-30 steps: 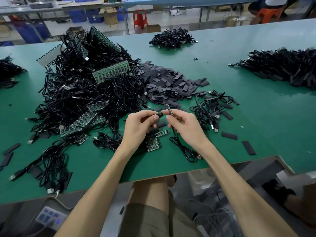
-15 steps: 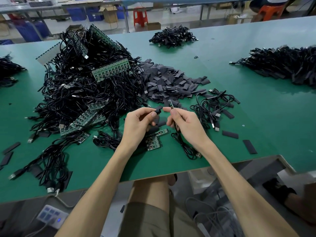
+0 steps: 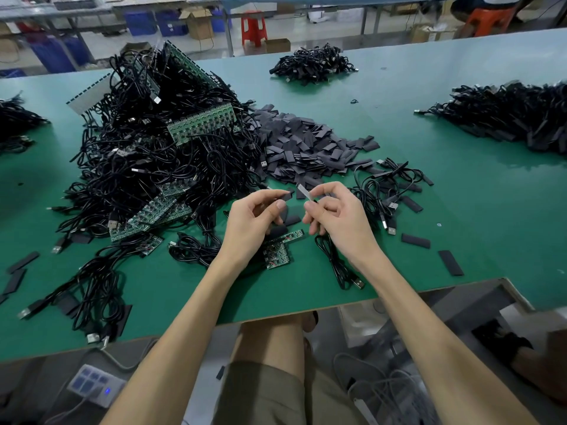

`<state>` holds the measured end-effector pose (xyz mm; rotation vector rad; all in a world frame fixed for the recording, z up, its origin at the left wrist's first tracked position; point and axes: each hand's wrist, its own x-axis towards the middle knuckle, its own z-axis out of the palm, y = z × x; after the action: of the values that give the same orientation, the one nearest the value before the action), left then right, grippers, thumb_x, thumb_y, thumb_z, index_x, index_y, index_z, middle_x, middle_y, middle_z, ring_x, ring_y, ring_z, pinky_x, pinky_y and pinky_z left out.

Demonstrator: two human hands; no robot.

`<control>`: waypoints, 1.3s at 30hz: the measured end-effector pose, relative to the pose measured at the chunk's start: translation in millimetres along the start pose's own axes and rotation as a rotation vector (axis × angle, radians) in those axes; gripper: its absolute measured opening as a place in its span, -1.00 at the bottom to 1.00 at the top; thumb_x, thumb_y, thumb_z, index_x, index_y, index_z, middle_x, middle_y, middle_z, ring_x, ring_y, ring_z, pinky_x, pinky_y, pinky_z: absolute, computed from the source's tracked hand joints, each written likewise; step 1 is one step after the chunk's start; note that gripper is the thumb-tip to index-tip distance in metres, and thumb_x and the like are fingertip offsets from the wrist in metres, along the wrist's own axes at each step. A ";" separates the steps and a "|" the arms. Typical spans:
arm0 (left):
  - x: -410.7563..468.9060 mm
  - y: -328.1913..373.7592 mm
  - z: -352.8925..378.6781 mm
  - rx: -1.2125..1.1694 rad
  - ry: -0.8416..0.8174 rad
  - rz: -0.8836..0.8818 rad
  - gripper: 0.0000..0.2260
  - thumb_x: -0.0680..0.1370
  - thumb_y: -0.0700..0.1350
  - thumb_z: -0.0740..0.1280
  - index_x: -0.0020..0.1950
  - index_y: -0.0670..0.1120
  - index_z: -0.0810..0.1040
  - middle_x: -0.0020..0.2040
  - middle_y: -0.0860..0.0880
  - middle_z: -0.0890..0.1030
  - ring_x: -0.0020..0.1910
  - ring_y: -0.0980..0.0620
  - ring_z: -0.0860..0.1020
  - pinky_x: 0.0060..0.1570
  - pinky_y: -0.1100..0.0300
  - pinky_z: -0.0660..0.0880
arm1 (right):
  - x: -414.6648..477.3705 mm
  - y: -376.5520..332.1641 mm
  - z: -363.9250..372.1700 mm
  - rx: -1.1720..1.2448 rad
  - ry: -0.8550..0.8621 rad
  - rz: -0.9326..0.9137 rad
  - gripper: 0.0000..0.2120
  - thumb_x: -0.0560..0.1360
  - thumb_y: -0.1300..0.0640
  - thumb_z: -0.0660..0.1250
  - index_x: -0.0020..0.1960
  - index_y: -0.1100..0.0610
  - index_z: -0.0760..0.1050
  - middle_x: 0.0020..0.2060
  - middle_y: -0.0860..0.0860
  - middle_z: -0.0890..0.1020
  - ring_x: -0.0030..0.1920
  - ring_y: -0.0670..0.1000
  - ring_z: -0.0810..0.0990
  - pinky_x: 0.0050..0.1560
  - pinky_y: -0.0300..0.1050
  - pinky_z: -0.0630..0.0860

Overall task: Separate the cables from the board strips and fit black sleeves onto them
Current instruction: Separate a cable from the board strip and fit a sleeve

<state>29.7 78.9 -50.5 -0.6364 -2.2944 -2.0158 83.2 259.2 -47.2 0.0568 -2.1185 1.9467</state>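
Note:
My left hand (image 3: 254,219) pinches a short black sleeve (image 3: 288,196) between thumb and forefinger. My right hand (image 3: 337,213) pinches a small narrow board end (image 3: 303,191) of a black cable (image 3: 337,262) that trails down to a USB plug near the table edge. The sleeve's open end and the board tip are a small gap apart, above the table. A green board strip piece (image 3: 279,248) lies under my hands. A big pile of cables with board strips (image 3: 159,154) sits to the left, and a heap of loose black sleeves (image 3: 306,145) lies behind my hands.
Sleeved cables lie in a small bunch (image 3: 389,188) right of my hands. More cable piles sit at the far middle (image 3: 313,62), far right (image 3: 509,115) and far left (image 3: 15,124). Loose sleeves (image 3: 449,262) lie near the green table's front edge (image 3: 276,314).
Both hands have risen slightly and drawn a little apart. The board end in my right hand now points toward the sleeve's opening.

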 end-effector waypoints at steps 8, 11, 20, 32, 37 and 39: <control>-0.4 -0.1 -2.1 0.042 0.044 -0.012 -0.83 0.64 -0.18 0.37 0.06 0.08 0.69 -0.34 -0.03 0.62 -0.40 0.07 0.50 -0.32 0.23 0.48 | 2.7 9.6 -2.7 -0.013 0.051 0.008 -0.95 0.59 0.24 0.42 0.02 0.15 0.55 -0.24 0.06 0.73 -0.34 -0.02 0.63 -0.32 -0.22 0.50; -1.2 1.1 -1.5 0.055 0.047 -0.014 -0.83 0.64 -0.19 0.36 0.06 0.06 0.68 -0.33 -0.04 0.61 -0.40 0.07 0.51 -0.32 0.21 0.49 | 3.5 11.1 -1.4 -0.008 0.011 0.030 -0.92 0.57 0.22 0.46 0.03 0.14 0.57 -0.24 0.05 0.73 -0.35 -0.03 0.63 -0.34 -0.22 0.50; -1.8 1.4 -0.1 0.088 0.044 -0.026 -0.86 0.65 -0.23 0.34 0.06 -0.04 0.67 -0.33 -0.09 0.58 -0.42 0.04 0.48 -0.32 0.19 0.47 | 2.5 11.7 -2.4 -0.012 0.045 0.040 -0.94 0.60 0.14 0.43 0.01 0.13 0.60 -0.25 0.04 0.72 -0.35 -0.07 0.60 -0.33 -0.24 0.49; 0.3 -0.9 -0.4 0.107 0.007 0.028 -0.75 0.64 -0.29 0.33 0.04 0.05 0.68 -0.09 -0.21 0.59 -0.32 -0.01 0.53 -0.32 0.18 0.48 | 2.2 8.5 -2.8 -0.007 0.074 0.025 -0.98 0.60 0.18 0.44 -0.02 0.11 0.64 -0.28 0.01 0.71 -0.33 -0.10 0.59 -0.30 -0.28 0.50; -0.6 2.2 1.2 0.155 -0.003 0.037 -0.77 0.63 -0.31 0.33 0.06 0.01 0.67 -0.06 -0.19 0.56 -0.28 -0.04 0.55 -0.32 0.19 0.47 | 1.8 9.2 -2.9 0.004 0.082 0.028 -0.98 0.57 0.22 0.46 -0.01 0.13 0.63 -0.29 0.00 0.71 -0.34 -0.10 0.59 -0.30 -0.29 0.50; -2.0 4.1 2.0 0.204 -0.002 0.051 -0.80 0.63 -0.31 0.34 0.08 -0.04 0.67 -0.03 -0.15 0.55 -0.28 0.05 0.56 -0.32 0.23 0.48 | 1.6 9.5 -2.6 -0.002 0.078 0.025 -0.96 0.56 0.24 0.48 -0.02 0.17 0.63 -0.30 -0.01 0.71 -0.35 -0.11 0.59 -0.31 -0.31 0.49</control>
<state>33.3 80.6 -47.5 -0.6745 -2.4162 -1.7299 80.2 262.9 -55.9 -0.0457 -2.0811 1.9281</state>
